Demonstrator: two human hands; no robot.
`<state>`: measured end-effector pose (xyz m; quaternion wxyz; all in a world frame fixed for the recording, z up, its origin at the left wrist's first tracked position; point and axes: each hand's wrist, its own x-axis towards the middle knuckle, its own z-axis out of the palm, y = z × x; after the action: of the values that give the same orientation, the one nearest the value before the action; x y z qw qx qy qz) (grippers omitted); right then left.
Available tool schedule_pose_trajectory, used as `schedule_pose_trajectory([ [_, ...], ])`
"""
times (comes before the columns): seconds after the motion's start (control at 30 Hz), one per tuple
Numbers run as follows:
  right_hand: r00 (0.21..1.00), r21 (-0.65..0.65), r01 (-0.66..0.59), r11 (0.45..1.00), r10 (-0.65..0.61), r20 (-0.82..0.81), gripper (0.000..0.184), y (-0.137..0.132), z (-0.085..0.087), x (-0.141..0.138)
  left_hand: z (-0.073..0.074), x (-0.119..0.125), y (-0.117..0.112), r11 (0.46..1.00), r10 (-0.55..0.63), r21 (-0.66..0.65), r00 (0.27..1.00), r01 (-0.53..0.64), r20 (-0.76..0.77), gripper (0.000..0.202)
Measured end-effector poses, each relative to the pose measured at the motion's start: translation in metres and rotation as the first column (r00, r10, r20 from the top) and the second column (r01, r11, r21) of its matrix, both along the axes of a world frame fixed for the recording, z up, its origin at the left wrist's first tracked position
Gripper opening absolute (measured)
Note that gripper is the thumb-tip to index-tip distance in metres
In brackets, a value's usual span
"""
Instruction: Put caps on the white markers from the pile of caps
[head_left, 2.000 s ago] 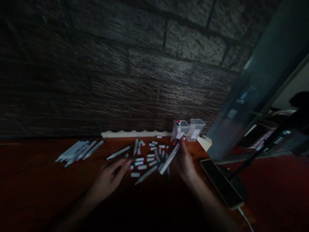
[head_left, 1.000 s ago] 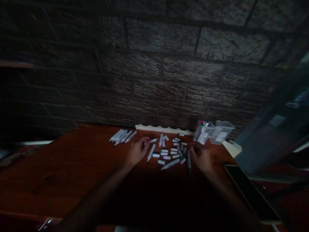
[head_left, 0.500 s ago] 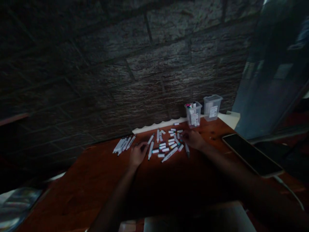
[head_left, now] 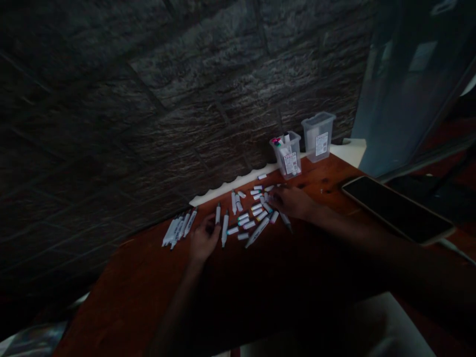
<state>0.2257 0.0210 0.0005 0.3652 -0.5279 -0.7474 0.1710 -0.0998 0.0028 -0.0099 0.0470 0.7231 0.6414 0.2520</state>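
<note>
My left hand [head_left: 204,239] is closed around a white marker [head_left: 217,214], whose dark tip points up and away. Just right of it lies an uncapped marker [head_left: 225,229]. My right hand [head_left: 292,201] reaches into the scattered white marker caps [head_left: 256,207], its fingers bent together over them; what they pinch, if anything, is hidden. A grey-tipped marker [head_left: 285,221] lies under the edge of that hand. Another marker [head_left: 257,232] rests slanted in front of the caps. To the left, several markers [head_left: 179,229] lie side by side in a row.
A clear plastic box [head_left: 288,161] with markers stands at the back, beside a second clear box [head_left: 319,139]. On the right of the wooden table [head_left: 137,267] lies a phone [head_left: 397,208] with a cable. A wavy white strip [head_left: 230,184] runs along the stone wall [head_left: 178,109].
The view has shifted and tilted. The marker in my left hand has turned from slanted to nearly upright. My right hand has moved slightly left over the caps.
</note>
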Motion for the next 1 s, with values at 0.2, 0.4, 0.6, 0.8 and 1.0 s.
schedule_pose_trajectory([
  [0.2, 0.982, 0.08, -0.135, 0.988, 0.144, -0.122, 0.001, -0.002, 0.007, 0.002, 0.001, 0.002, -0.002, 0.998, -0.048, -0.04, 0.997, 0.051, 0.058, 0.043],
  [0.4, 0.822, 0.104, -0.552, 0.827, 0.561, -0.098, 0.014, -0.023, 0.014, -0.016, 0.003, 0.009, -0.006, 0.991, -0.116, -0.053, 0.987, 0.122, 0.107, 0.043],
  [0.6, 0.808, 0.074, -0.572, 0.817, 0.577, -0.117, 0.014, -0.03, 0.012, -0.028, 0.008, 0.021, -0.015, 0.997, -0.078, 0.008, 0.984, 0.078, 0.157, 0.041],
  [0.8, 0.819, 0.153, -0.476, 0.866, 0.5, -0.281, 0.01, -0.032, 0.02, -0.028, 0.023, 0.038, -0.037, 0.989, -0.095, 0.138, 0.953, 0.056, 0.289, 0.034],
  [1.0, 0.767, 0.099, -0.491, 0.865, 0.484, -0.421, 0.018, -0.041, 0.018, -0.04, 0.031, 0.058, -0.057, 0.972, -0.185, 0.207, 0.911, 0.113, 0.368, 0.033],
])
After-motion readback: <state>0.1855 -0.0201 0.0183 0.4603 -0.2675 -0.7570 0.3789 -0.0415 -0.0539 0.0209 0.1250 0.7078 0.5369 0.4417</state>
